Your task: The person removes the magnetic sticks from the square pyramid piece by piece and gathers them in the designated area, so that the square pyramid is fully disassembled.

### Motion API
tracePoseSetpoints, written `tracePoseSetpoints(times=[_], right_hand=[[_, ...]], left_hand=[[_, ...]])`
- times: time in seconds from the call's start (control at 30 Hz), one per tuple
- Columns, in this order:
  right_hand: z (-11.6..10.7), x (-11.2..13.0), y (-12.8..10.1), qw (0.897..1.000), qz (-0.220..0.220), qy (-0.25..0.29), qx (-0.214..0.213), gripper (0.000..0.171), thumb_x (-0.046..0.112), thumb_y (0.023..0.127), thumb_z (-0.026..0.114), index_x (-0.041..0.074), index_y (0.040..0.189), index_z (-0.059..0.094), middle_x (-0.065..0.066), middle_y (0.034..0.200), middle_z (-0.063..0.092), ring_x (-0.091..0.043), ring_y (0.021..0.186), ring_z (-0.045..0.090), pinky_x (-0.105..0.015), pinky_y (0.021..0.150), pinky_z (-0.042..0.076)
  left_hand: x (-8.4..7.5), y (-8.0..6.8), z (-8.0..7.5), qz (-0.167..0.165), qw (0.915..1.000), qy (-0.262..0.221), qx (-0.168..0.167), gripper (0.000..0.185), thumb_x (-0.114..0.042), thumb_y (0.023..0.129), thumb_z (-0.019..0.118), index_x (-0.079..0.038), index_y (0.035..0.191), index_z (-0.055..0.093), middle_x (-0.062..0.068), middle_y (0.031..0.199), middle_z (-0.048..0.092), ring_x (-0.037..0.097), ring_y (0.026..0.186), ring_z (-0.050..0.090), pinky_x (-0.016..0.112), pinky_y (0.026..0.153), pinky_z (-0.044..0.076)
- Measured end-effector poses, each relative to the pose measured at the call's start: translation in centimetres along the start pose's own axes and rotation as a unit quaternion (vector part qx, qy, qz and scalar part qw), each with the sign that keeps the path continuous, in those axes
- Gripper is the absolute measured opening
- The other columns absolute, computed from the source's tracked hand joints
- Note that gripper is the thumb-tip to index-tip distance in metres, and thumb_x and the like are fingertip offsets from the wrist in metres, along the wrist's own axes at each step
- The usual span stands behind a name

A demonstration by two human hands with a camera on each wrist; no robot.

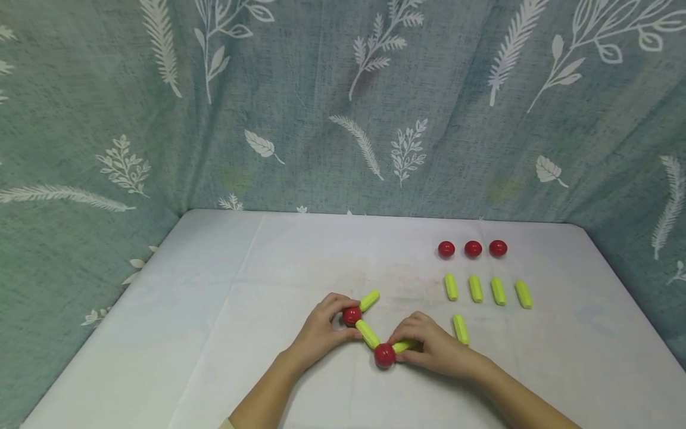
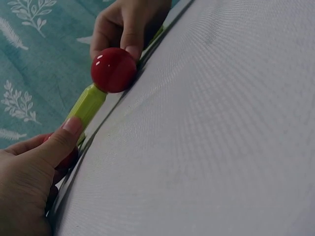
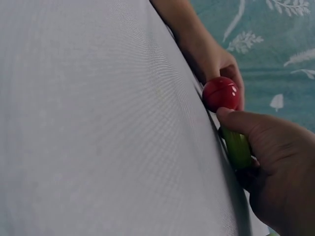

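A chain of red balls and yellow-green sticks lies on the white table (image 1: 225,333). My left hand (image 1: 339,325) grips the far red ball (image 1: 352,316), from which one green stick (image 1: 369,301) points up and right. A second stick (image 1: 367,333) links it to the near red ball (image 1: 384,355). My right hand (image 1: 414,347) pinches a third stick (image 1: 403,345) joined to that near ball. In the left wrist view my left thumb (image 2: 64,137) rests by the linking stick (image 2: 87,105), beyond it the near ball (image 2: 113,70). The right wrist view shows my right hand (image 3: 275,162) on its stick (image 3: 237,147) beside the ball (image 3: 221,93).
Three loose red balls (image 1: 473,248) sit in a row at the back right. In front of them lie several loose green sticks (image 1: 486,289), with one more (image 1: 460,329) close to my right hand. A leaf-patterned teal cloth (image 1: 343,107) walls the table on three sides.
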State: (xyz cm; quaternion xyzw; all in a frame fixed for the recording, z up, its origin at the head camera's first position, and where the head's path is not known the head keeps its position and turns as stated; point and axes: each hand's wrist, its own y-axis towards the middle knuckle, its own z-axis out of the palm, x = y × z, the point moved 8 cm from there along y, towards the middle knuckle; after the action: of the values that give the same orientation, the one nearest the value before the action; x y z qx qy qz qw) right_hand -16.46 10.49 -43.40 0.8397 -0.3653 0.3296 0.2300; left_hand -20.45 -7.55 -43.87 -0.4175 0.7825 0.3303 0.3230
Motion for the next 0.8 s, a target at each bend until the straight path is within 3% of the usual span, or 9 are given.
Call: tracePoseSetpoints(times=[0.4,0.57,0.67,0.8], right_hand=[[-0.4,0.0,-0.2,0.999,-0.013,-0.010,-0.045,0.016,0.019,0.084,0.072,0.024,0.099,0.069,0.016,0.097,0.064,-0.007,0.097,0.054,-0.026,0.084,0.049],[-1.0,-0.2,-0.6,0.996,0.027,-0.036,-0.079,0.025,0.023,0.082,0.074,0.017,0.106,0.070,0.008,0.102,0.065,-0.008,0.093,0.057,-0.025,0.081,0.052],[-1.2,-0.4,-0.8,0.995,0.073,-0.031,-0.054,0.038,0.033,0.078,0.077,0.017,0.111,0.068,0.007,0.109,0.062,-0.009,0.095,0.056,-0.026,0.083,0.052],[-1.0,-0.7,-1.4,0.992,0.125,-0.009,0.016,0.058,0.043,0.071,0.080,0.021,0.121,0.063,0.009,0.119,0.055,-0.012,0.105,0.052,-0.033,0.093,0.049]], left_hand=[[0.0,0.1,-0.2,-0.017,0.9997,0.003,-0.020,0.056,-0.033,0.067,0.082,-0.020,0.118,0.064,-0.010,0.110,0.055,0.012,0.108,0.055,0.037,0.098,0.045],[0.1,0.1,-0.3,-0.027,0.9990,0.006,-0.036,0.052,-0.029,0.070,0.082,-0.019,0.118,0.064,-0.010,0.110,0.054,0.011,0.108,0.056,0.036,0.099,0.045],[0.1,0.1,-0.5,-0.029,0.9983,0.009,-0.049,0.048,-0.024,0.072,0.082,-0.018,0.117,0.064,-0.009,0.109,0.054,0.010,0.105,0.056,0.034,0.096,0.047],[0.2,0.1,-0.5,-0.033,0.9977,0.012,-0.058,0.046,-0.020,0.073,0.082,-0.018,0.116,0.065,-0.009,0.108,0.054,0.009,0.103,0.056,0.031,0.093,0.049]])
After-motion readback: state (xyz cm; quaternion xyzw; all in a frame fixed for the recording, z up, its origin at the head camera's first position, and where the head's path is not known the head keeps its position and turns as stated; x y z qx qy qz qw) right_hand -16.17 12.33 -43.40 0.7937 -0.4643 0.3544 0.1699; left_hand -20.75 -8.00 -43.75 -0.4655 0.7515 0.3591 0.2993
